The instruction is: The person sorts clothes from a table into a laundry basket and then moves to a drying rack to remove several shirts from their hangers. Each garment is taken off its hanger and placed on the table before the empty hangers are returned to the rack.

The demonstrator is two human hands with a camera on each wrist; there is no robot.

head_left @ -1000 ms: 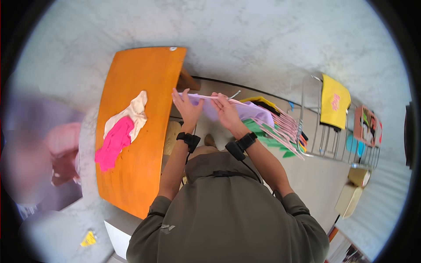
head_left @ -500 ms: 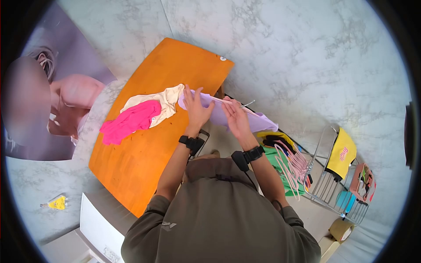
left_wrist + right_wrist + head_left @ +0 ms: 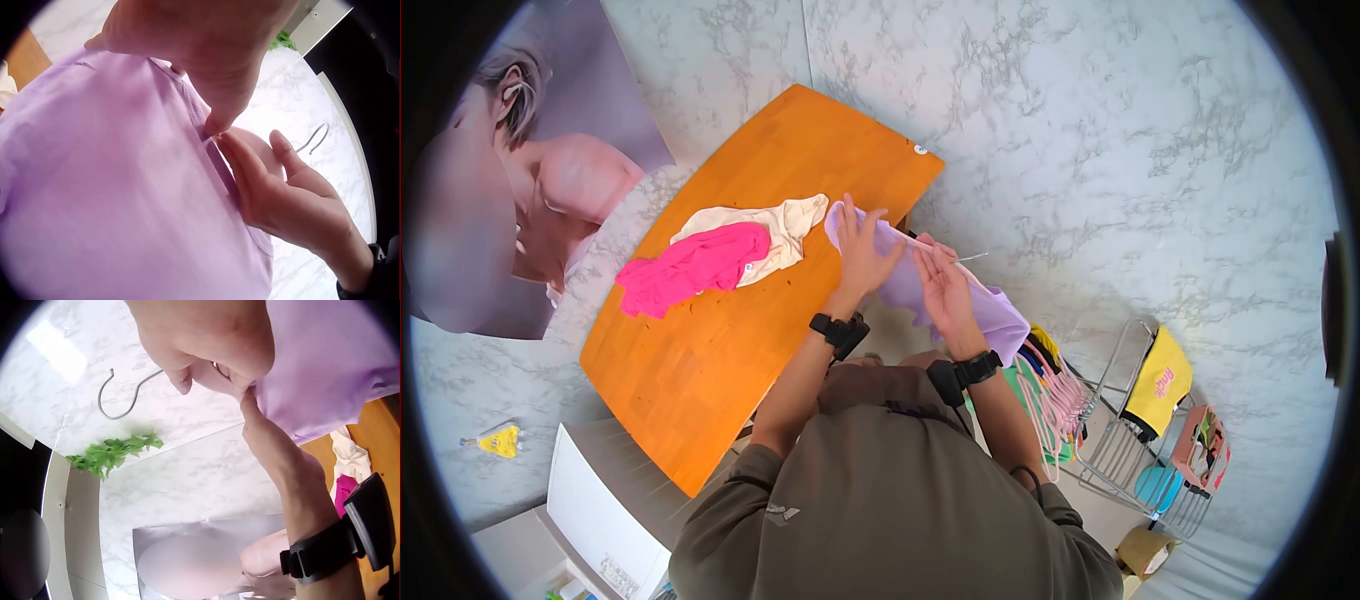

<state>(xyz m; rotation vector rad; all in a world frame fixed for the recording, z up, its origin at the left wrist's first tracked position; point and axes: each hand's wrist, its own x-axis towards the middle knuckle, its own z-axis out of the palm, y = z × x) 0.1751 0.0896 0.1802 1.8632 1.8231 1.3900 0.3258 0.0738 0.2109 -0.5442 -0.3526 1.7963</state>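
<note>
A lilac garment (image 3: 988, 318) hangs on a pink hanger with a metal hook (image 3: 973, 257), held over the table's right side. My left hand (image 3: 863, 252) pinches the garment's upper edge near its left end, fingers spread over the cloth. My right hand (image 3: 946, 296) grips the hanger near its middle, fingers curled round the pink part below the hook (image 3: 119, 403). In the left wrist view the left thumb meets the right hand's fingertips (image 3: 222, 139) at the cloth's edge. The hanger's far end is hidden under the cloth.
A pink garment (image 3: 700, 262) and a cream one (image 3: 800, 222) lie on the orange table (image 3: 690, 370). At right, pink hangers (image 3: 1060, 405) with clothes hang beside a metal rack (image 3: 1105, 465) bearing a yellow cloth (image 3: 1162, 382) and a pink basket (image 3: 1200, 440).
The head view has turned, so table and rack appear shifted. Both hands have stayed on the lilac garment and hanger, which now appear farther from the rack's hangers.
</note>
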